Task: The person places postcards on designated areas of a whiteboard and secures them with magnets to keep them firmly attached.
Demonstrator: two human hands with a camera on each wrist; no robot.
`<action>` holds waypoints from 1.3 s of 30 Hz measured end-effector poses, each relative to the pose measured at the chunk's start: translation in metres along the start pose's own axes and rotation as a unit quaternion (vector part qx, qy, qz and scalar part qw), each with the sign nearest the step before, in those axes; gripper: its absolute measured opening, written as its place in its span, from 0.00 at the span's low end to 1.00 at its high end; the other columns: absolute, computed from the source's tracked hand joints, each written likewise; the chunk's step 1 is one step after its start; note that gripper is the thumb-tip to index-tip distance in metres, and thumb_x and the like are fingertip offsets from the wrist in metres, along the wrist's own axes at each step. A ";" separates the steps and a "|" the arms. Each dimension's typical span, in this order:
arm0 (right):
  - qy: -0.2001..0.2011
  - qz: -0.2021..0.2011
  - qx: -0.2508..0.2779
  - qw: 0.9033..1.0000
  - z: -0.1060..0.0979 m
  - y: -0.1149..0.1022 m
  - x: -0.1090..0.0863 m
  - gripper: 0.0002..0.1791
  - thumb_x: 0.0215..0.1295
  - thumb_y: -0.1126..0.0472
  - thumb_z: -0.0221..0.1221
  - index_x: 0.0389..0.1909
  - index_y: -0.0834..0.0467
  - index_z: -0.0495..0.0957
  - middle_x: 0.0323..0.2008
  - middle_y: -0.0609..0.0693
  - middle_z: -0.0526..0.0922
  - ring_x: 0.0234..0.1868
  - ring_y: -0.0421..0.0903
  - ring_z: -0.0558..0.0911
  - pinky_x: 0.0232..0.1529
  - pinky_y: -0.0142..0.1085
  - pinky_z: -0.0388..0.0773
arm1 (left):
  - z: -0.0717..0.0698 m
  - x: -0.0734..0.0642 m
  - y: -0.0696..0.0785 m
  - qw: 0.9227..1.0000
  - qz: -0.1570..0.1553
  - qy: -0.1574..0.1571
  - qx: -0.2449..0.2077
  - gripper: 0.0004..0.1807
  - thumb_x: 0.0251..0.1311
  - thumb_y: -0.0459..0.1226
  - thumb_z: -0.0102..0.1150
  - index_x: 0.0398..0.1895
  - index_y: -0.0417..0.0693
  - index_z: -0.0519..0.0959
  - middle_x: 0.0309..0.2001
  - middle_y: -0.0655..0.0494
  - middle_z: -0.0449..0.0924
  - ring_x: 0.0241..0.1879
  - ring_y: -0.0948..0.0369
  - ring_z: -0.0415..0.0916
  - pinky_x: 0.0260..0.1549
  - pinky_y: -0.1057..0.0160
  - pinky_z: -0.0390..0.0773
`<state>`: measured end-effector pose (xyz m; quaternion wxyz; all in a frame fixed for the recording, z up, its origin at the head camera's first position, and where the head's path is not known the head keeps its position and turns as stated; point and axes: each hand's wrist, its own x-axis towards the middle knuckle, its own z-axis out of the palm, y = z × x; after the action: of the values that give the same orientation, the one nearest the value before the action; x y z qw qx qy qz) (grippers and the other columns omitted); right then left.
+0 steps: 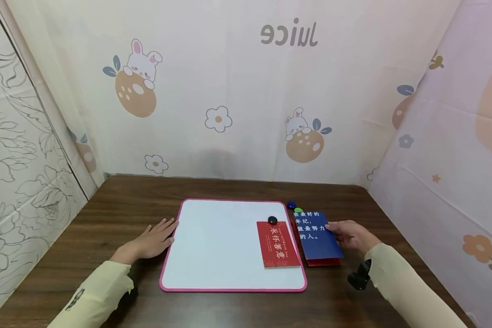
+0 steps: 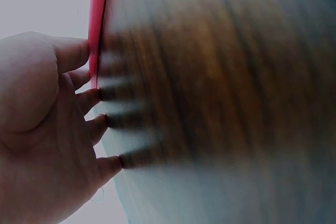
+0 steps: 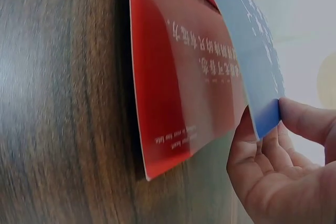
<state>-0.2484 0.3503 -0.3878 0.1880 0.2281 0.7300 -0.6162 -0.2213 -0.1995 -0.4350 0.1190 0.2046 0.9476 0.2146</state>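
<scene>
Blue card stock with white printed characters, a rectangular card (image 1: 320,249), was pinched at its right edge between the thumb and fingers of the right hand (image 1: 354,236). It was raised at a tilt above a red rectangular card with white lettering (image 3: 157,77), which lay on the dark brown wood-grain table (image 1: 229,312) just right of the board. Seen from the head, the red one showed mainly as strips along the blue card's left and near edges.

The left hand (image 1: 151,241) held nothing; its fingers were extended and slightly spread, with the tips at the left rim of the white rectangular board with a pink frame (image 1: 217,246).

On the right part of that board lay another red rectangular card with pale gold characters (image 1: 279,246), its near right corner reaching the pink frame. A round black magnet-like disc (image 1: 272,220) sat at its far edge. Beyond the blue card, near the board's far right corner, were a round dark blue disc (image 1: 291,205) and a round green disc (image 1: 298,210), the green one partly hidden by the blue card.

Pale yellow sleeves (image 1: 406,282) covered both forearms, and whitish cloth printed with rabbits, oranges and flowers (image 1: 238,82) hung behind the table's far edge.
</scene>
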 end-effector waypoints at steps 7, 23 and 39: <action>-0.021 -0.005 0.032 0.999 0.009 0.000 -0.002 0.33 0.67 0.62 0.59 0.66 0.74 0.58 0.42 0.58 0.77 0.47 0.54 0.74 0.54 0.48 0.72 | 0.000 0.000 0.001 1.000 -0.001 0.001 -0.001 0.30 0.73 0.41 0.42 0.73 0.36 0.53 0.72 0.33 0.48 0.70 0.36 0.39 0.60 0.30 0.37; -0.041 -0.015 0.057 0.997 0.046 0.000 -0.006 0.28 0.67 0.64 0.58 0.64 0.72 0.64 0.35 0.54 0.80 0.39 0.50 0.78 0.43 0.41 0.77 | -0.001 -0.002 0.003 1.000 0.008 0.004 -0.008 0.30 0.72 0.40 0.43 0.72 0.35 0.54 0.71 0.32 0.49 0.70 0.35 0.41 0.59 0.29 0.38; -0.058 -0.027 0.077 0.995 0.082 -0.006 -0.005 0.29 0.67 0.65 0.58 0.66 0.70 0.62 0.33 0.53 0.84 0.36 0.49 0.83 0.46 0.43 0.79 | -0.003 -0.003 0.006 1.000 0.010 0.009 -0.002 0.30 0.72 0.41 0.44 0.72 0.35 0.54 0.71 0.32 0.50 0.70 0.35 0.42 0.60 0.29 0.40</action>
<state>-0.2484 0.2681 -0.3942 0.1951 0.1862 0.6743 -0.6874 -0.2176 -0.1967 -0.4286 0.1090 0.2115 0.9461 0.2197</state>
